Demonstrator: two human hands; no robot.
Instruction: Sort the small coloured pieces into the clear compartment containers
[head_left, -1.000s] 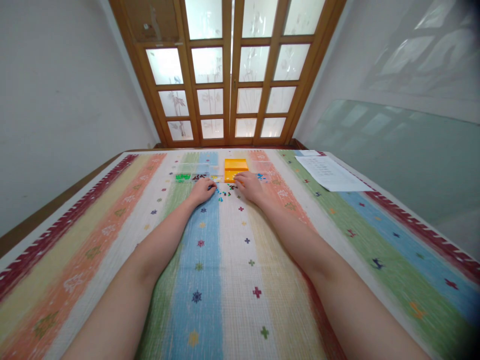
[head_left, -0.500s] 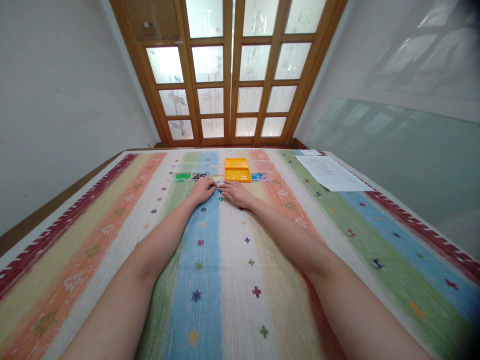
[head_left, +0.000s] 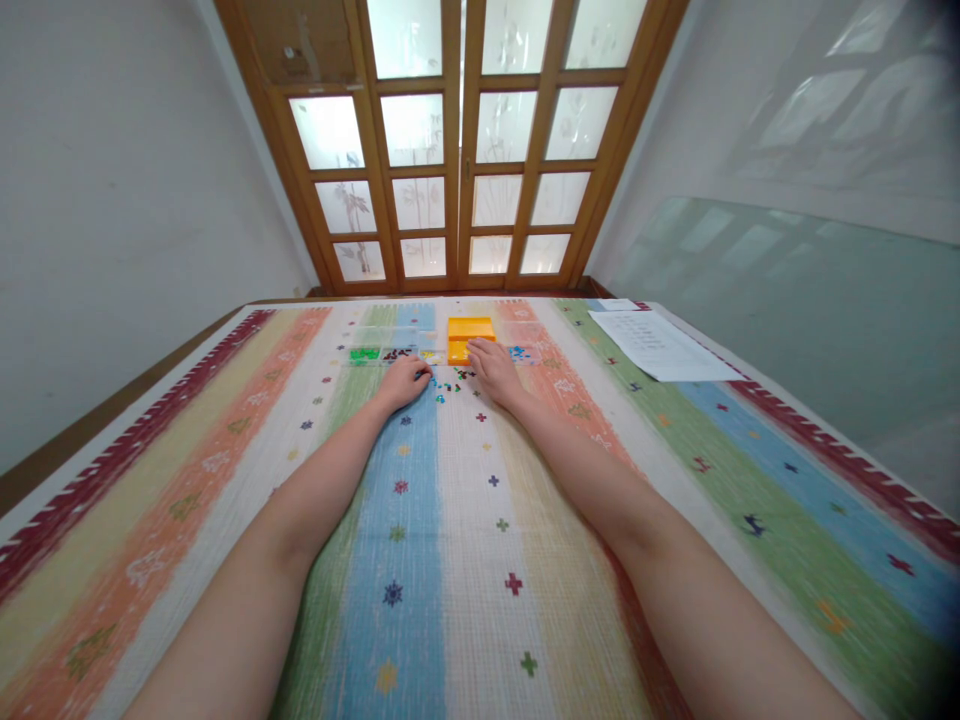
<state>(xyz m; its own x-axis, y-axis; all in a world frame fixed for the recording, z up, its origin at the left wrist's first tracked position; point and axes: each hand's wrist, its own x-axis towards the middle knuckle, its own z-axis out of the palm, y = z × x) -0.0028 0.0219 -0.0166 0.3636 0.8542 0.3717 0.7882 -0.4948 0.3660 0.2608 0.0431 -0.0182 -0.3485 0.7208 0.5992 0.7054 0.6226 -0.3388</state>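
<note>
Tablecloth (head_left: pixel 397 640): striped, under yellow box (head_left: pixel 470 328).
Left hand (head_left: pixel 406 380): left of box; grasp undeterminable.
Right hand (head_left: pixel 493 370): at box; grasp undeterminable.
Loose pieces (head_left: pixel 448 387): before box.

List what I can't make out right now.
In the head view:
Part of the yellow box: covered by the right hand.
Whatever the left hand may hold: hidden by the hand itself.
Shapes of the loose pieces: too small.
Writing on the paper: too small, faint.
Pale green panel: cut off by right edge.

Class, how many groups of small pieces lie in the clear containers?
4: green pieces leftmost, dark pieces beside them, yellow pieces left of the orange box, blue pieces to its right. The right hand may hide some.
</note>
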